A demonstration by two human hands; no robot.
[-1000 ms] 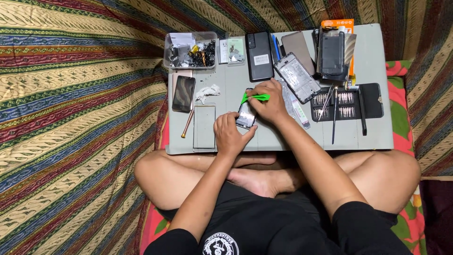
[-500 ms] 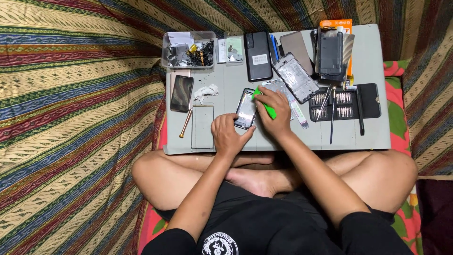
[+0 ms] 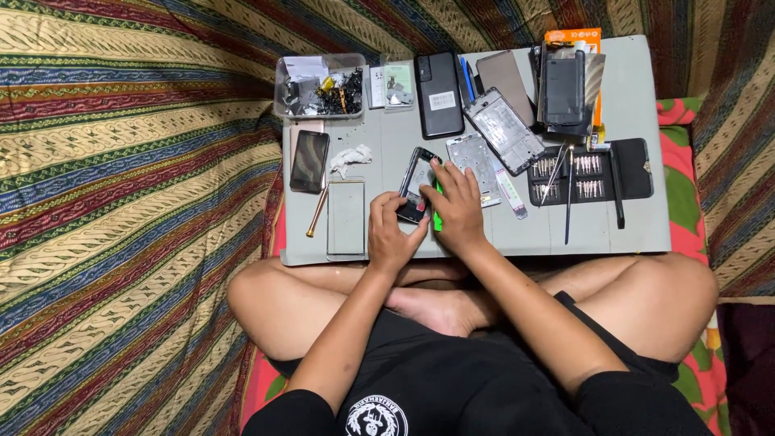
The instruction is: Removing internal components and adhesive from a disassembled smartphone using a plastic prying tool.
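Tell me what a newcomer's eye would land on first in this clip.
Both hands meet at the middle of the grey board: the left hand holds a small opened phone, and the right hand presses a green tool against it. Around them lie phone frames, a black phone and a screwdriver kit.

Lower end of my opened phone (image 3: 416,184) under both hands beside the green pry tool (image 3: 437,216), mostly hidden.

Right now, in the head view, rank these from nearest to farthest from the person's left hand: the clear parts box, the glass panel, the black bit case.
From the left hand:
1. Glass panel, just to its left on the board.
2. Clear parts box, far corner, up and left.
3. Black bit case, across on the right side.
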